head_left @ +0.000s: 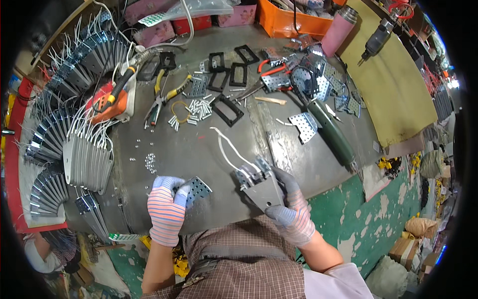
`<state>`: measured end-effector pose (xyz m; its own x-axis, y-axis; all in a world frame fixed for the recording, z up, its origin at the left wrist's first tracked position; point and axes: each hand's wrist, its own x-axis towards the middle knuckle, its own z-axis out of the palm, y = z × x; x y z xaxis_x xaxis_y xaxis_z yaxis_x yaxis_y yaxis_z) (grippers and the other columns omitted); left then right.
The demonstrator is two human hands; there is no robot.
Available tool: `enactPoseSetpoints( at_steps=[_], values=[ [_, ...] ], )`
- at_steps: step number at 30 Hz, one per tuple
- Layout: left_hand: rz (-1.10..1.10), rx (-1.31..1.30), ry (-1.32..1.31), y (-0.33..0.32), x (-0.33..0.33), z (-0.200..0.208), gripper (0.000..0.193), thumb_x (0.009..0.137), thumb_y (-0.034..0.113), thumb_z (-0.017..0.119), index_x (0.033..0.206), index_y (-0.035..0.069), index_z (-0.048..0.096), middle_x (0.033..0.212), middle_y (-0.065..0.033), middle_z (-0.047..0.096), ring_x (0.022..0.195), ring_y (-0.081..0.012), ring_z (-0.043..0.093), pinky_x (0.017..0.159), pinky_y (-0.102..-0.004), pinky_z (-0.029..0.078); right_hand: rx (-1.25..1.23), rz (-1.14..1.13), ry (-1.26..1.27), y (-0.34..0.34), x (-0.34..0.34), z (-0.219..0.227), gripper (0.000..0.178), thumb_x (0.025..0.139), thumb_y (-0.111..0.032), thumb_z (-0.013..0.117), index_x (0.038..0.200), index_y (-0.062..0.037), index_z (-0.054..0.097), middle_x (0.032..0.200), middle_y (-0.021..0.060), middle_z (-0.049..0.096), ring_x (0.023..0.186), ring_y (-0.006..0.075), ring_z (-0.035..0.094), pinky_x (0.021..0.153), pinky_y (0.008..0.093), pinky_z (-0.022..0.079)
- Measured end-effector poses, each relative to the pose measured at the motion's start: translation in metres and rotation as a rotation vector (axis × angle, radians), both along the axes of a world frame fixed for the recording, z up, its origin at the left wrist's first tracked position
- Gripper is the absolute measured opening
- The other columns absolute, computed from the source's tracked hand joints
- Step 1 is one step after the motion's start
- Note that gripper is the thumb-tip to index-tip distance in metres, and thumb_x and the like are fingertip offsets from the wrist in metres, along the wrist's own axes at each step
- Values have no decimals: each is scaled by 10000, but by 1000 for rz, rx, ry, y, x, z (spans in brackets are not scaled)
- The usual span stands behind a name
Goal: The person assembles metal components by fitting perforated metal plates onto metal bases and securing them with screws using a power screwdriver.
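Observation:
Both my hands wear striped knit gloves with grey-blue fingers. At the bench's near edge, my left hand [167, 207] pinches a small perforated metal plate [200, 193] between thumb and fingers. My right hand [294, 209] grips a flat grey metal unit [265, 193] by its right side. Two white wires [225, 149] rise from the unit's far end, where a metal bracket and terminals show. A gap separates the plate from the unit. Left of centre lie a small heap of silver nuts [150, 162] and, farther back, a pile of screws [200, 110].
Rows of similar grey units [89, 162] with white wires line the left side. Pliers [159, 97], black rectangular frames [228, 110] and a green cylindrical tool [331, 132] lie farther back. An air screwdriver [376, 42] hangs at upper right, near a pink flask [339, 31] and orange bin [279, 22].

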<state>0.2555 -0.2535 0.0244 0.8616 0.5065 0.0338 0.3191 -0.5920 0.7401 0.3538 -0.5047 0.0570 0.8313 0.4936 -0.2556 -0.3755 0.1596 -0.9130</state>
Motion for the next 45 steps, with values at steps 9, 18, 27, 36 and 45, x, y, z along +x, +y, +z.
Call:
enactPoseSetpoints(
  at_steps=[9,18,27,36,45],
  values=[
    [117,-601,-349,-60,22,13,139,834,61,694,892,31,572,853,-43,556,710,-104,557,641,-240,470,96,177,13,21,-17,-7,735,716,-86,611,1399,-41,342,1314,143,473,1210,231,474,1012,350,389],
    [87,95,-560,-51,21,5,159,775,88,726,849,45,593,825,-99,564,767,-261,554,683,-356,465,-84,311,-200,29,-13,1,706,743,-72,610,1394,-48,340,1287,135,494,1174,212,495,1029,356,362],
    [117,128,-586,-58,22,-4,182,782,108,737,838,44,576,821,-93,552,766,-219,542,701,-325,450,-150,354,-343,24,-19,7,634,768,10,550,1368,-55,353,1261,134,505,1194,216,472,1028,350,350],
    [153,-446,-590,-96,10,13,303,869,157,661,1105,38,514,1093,-106,544,964,-195,559,878,-329,458,-241,144,-453,32,-48,-11,607,781,-17,540,1358,-27,353,1229,201,526,1111,289,568,943,348,437],
    [-11,-250,-596,-86,14,-12,191,880,163,645,1002,40,563,1054,-112,554,967,-214,550,883,-335,443,-466,205,-1129,5,12,-10,438,760,-123,645,1171,5,565,1125,216,590,1068,376,575,962,434,446]
  ],
)
